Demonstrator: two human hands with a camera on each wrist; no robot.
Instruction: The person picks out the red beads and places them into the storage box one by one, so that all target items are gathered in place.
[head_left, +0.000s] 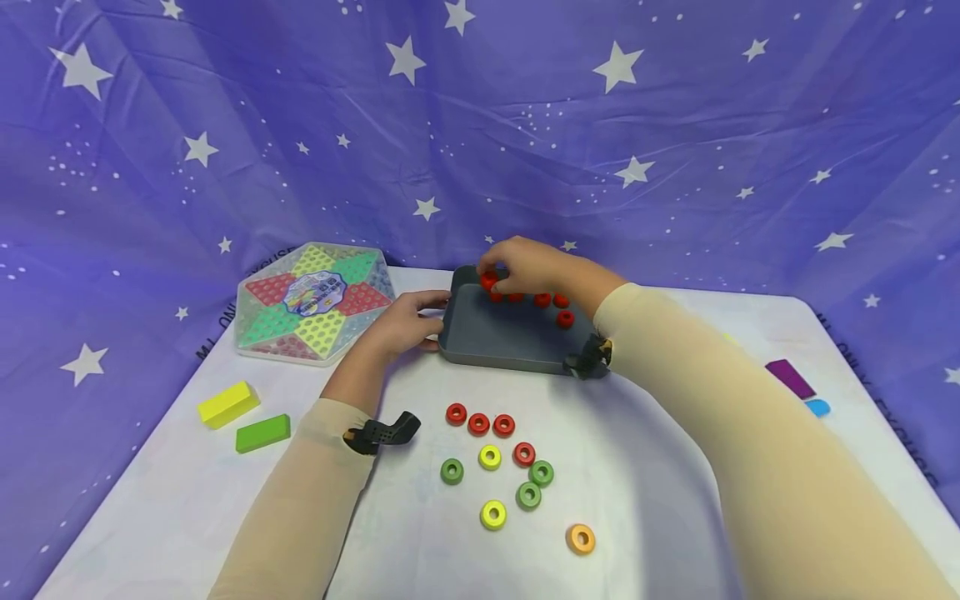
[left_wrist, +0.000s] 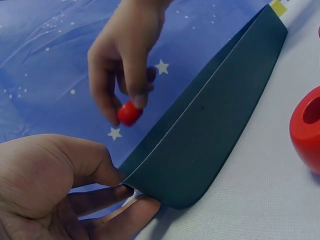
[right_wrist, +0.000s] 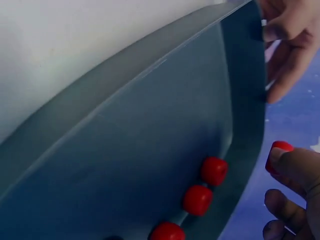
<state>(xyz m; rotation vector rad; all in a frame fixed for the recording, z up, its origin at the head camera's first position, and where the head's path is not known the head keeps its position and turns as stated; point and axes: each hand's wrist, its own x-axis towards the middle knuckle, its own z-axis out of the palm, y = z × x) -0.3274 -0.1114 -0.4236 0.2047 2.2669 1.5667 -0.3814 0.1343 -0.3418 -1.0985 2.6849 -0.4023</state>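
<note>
Behind and around the scene hangs a purple star-printed cloth (head_left: 525, 125), and below it lies the white table (head_left: 675, 500), the largest bare surface. At the far left of the table sits a hexagonal board game case (head_left: 315, 302) with coloured triangular fields. Near the far middle stands the grey tray (head_left: 498, 337), a shallow rectangular dish; red rings lie in a row (head_left: 551, 302) along its far wall, touching or nearly touching that wall.

The left hand (head_left: 405, 323) rests at the tray's left end, thumb and curled fingers holding the near-left corner, as the left wrist view shows plainly. The right hand (head_left: 525, 262) hovers over the tray's far-left corner, its fingertips pinching a red ring (left_wrist: 129, 113) just above the rim; the other fingers are loosely bent.

On the near left of the table lie a yellow block (head_left: 228, 404) and a green block (head_left: 262, 433), just beside each other. At the right edge lie a purple block (head_left: 790, 378) and, nearer, a small blue piece (head_left: 817, 407).

On the table near the tray lies a loose group of rings: three red rings in a line (head_left: 479, 422), a fourth red one (head_left: 523, 454), two yellow rings (head_left: 491, 483), three green rings (head_left: 528, 495), and, nearest and apart to the right, an orange ring (head_left: 581, 538).
</note>
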